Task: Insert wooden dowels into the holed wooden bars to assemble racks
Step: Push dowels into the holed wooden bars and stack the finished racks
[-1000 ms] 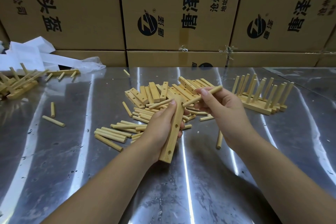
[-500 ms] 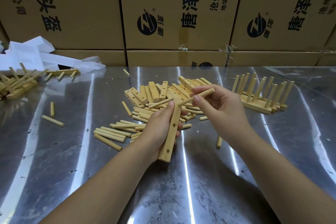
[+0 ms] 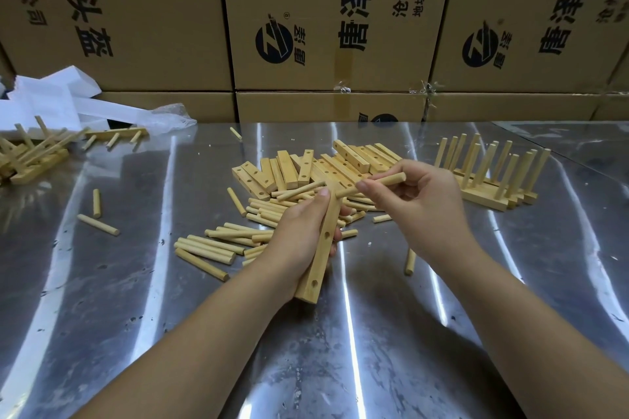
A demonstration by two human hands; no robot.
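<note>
My left hand (image 3: 299, 235) grips a holed wooden bar (image 3: 318, 262) above the steel table, its near end pointing toward me with two empty holes showing. My right hand (image 3: 418, 201) pinches a wooden dowel (image 3: 384, 182) whose left tip meets the bar's far end by my left thumb. Behind the hands lies a pile of holed bars (image 3: 306, 170). Loose dowels (image 3: 218, 245) are scattered to the left of the held bar.
Finished racks (image 3: 493, 177) with upright dowels stand at the right. More assembled racks (image 3: 30, 153) lie at the far left by white paper (image 3: 47, 99). Two stray dowels (image 3: 97, 214) lie left, one dowel (image 3: 410, 260) right of the bar. Cardboard boxes (image 3: 323, 27) wall the back.
My right hand has moved the dowel left and down, so its tip now meets the far end of the bar. My left hand holds the bar almost still.
</note>
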